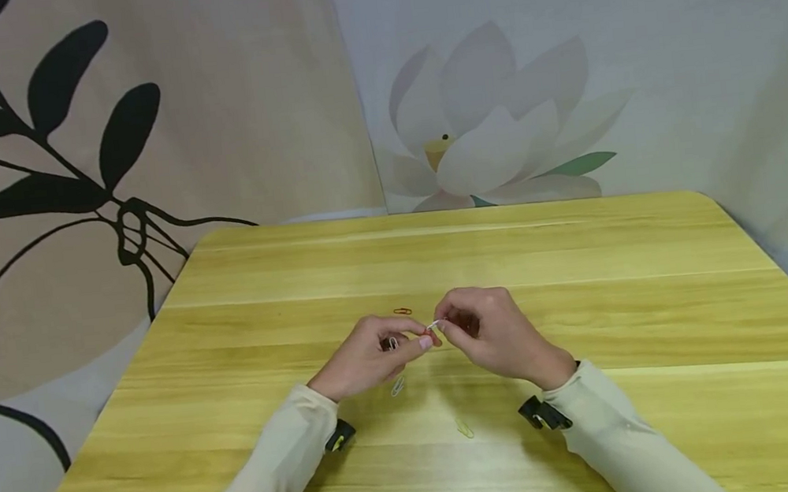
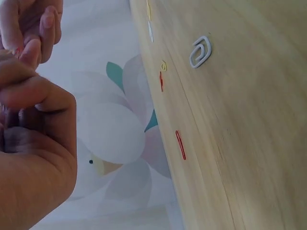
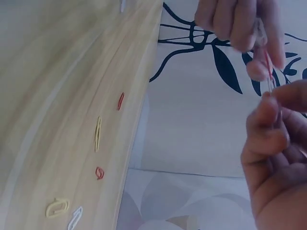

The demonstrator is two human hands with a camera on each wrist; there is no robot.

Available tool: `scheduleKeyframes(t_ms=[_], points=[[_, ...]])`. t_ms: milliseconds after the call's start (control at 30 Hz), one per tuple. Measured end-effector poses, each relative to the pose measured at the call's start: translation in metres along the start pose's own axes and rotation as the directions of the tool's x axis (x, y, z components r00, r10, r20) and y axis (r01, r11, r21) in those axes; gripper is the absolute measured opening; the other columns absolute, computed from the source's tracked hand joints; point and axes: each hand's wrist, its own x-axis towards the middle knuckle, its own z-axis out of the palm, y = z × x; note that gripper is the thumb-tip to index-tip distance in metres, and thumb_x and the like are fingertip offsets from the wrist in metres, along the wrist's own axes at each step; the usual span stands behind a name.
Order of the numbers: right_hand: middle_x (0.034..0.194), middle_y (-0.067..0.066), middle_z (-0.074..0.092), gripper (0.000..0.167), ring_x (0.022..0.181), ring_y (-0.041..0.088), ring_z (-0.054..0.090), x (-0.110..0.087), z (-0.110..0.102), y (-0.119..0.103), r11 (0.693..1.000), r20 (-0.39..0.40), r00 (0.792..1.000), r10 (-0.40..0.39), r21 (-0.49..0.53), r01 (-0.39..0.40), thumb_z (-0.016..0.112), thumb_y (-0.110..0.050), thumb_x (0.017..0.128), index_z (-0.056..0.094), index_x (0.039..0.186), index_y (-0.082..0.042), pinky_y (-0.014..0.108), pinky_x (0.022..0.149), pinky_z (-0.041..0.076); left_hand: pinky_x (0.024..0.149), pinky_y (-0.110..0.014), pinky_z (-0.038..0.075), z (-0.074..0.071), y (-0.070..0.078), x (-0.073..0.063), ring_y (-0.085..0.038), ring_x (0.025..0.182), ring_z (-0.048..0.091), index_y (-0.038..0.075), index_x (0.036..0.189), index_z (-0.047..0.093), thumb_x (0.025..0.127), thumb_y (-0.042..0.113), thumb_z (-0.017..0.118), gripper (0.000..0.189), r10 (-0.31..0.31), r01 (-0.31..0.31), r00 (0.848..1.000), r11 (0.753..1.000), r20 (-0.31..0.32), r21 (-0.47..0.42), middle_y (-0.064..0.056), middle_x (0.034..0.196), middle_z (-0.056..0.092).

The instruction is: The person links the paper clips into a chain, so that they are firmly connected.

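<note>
My left hand (image 1: 374,352) pinches a red paper clip (image 3: 268,64) between thumb and index finger, above the wooden table. Facing it, my right hand (image 1: 494,338) grips a white paper clip (image 3: 269,86) by thumb and fingertips. The two clips meet in the small gap between the hands. Another white clip (image 1: 393,343) shows at the left palm, under the curved fingers. In the left wrist view the left hand (image 2: 38,139) mostly covers the held clips, with the right hand (image 2: 36,28) beyond it.
Loose paper clips lie on the table (image 1: 657,316): a red one (image 1: 403,311) behind the left hand, a white one (image 1: 398,386) below it, a yellow one (image 1: 465,428) nearer the front. The right wrist view shows several more, including a yellow clip (image 3: 98,134). Printed curtains hang behind.
</note>
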Motion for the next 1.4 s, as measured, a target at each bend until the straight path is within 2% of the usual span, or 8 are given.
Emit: scheduleKeyframes(t_ms=[167,300,433,567,767,1067,1233,1400], points=[[0.065,0.002,0.064,0.012,0.046,0.002,0.048,-0.001,-0.003,-0.003,0.981,0.086,0.991,0.103,0.157,-0.116,0.062,-0.002,0.096,0.07,0.089,-0.006,0.021,0.043,0.042,0.062,-0.031,0.052,0.001,0.0,0.001,-0.025,0.062,0.066,0.009,0.101,0.074,0.103,0.025,0.058,0.023,0.04,-0.04,0.999,0.997,-0.004,-0.066,-0.015,0.073,0.064],[0.066,0.011,0.063,0.014,0.045,0.01,0.054,-0.001,-0.007,-0.005,0.916,0.176,0.957,0.232,0.292,-0.276,0.059,-0.005,0.098,0.071,0.091,-0.004,0.023,0.04,0.04,0.074,-0.041,0.057,0.002,0.002,0.002,-0.02,0.076,0.071,0.004,0.103,0.073,0.102,0.021,0.059,0.022,0.068,-0.069,0.998,0.994,-0.011,-0.09,-0.013,0.088,0.071],[0.07,0.012,0.065,0.016,0.044,0.02,0.054,0.0,-0.011,-0.006,0.842,0.26,0.911,0.319,0.363,-0.399,0.056,-0.005,0.1,0.071,0.094,-0.002,0.027,0.039,0.042,0.067,-0.036,0.056,0.002,0.004,0.001,-0.021,0.071,0.067,0.003,0.105,0.072,0.101,0.017,0.06,0.019,0.074,-0.077,0.997,0.993,-0.039,-0.092,-0.008,0.083,0.068],[0.071,0.006,0.065,0.015,0.045,0.026,0.057,0.002,-0.013,-0.008,0.81,0.301,0.889,0.346,0.382,-0.445,0.053,-0.003,0.099,0.067,0.094,-0.004,0.03,0.04,0.044,0.055,-0.024,0.045,0.002,0.005,0.001,-0.022,0.061,0.056,0.007,0.1,0.071,0.101,0.016,0.06,0.015,0.075,-0.083,0.994,0.992,-0.084,-0.09,-0.006,0.073,0.061],[0.069,0.011,0.063,0.013,0.049,0.016,0.06,0.002,-0.012,-0.008,0.807,0.302,0.888,0.346,0.386,-0.446,0.054,-0.003,0.097,0.064,0.09,-0.006,0.024,0.042,0.041,0.057,-0.025,0.045,0.002,0.007,0.001,-0.018,0.065,0.055,0.008,0.095,0.069,0.102,0.014,0.056,0.016,0.096,-0.111,0.987,0.987,-0.126,-0.115,-0.009,0.081,0.066],[0.065,0.014,0.06,0.013,0.047,0.017,0.058,0.001,-0.008,-0.011,0.816,0.25,0.914,0.32,0.418,-0.4,0.057,-0.005,0.099,0.063,0.088,-0.004,0.027,0.044,0.045,0.086,-0.037,0.053,0.002,0.005,0.001,-0.016,0.095,0.063,0.007,0.104,0.069,0.102,0.015,0.057,0.015,0.11,-0.127,0.987,0.982,-0.121,-0.14,-0.013,0.105,0.069],[0.062,0.008,0.059,0.014,0.045,0.017,0.056,0.001,-0.005,-0.013,0.829,0.235,0.919,0.315,0.403,-0.387,0.058,-0.007,0.1,0.063,0.087,-0.004,0.028,0.045,0.045,0.076,-0.033,0.054,0.004,0.006,-0.001,-0.019,0.078,0.066,0.004,0.105,0.067,0.104,0.016,0.054,0.018,0.087,-0.101,0.993,0.976,-0.077,-0.196,-0.012,0.086,0.068],[0.061,0.007,0.059,0.013,0.045,0.017,0.057,0.0,-0.005,-0.013,0.834,0.232,0.913,0.336,0.377,-0.403,0.058,-0.007,0.099,0.063,0.087,-0.004,0.026,0.045,0.043,0.06,-0.03,0.049,0.004,0.003,-0.001,-0.013,0.063,0.052,0.004,0.102,0.068,0.104,0.016,0.054,0.018,0.076,-0.092,0.992,0.984,-0.103,-0.151,-0.004,0.074,0.055]])
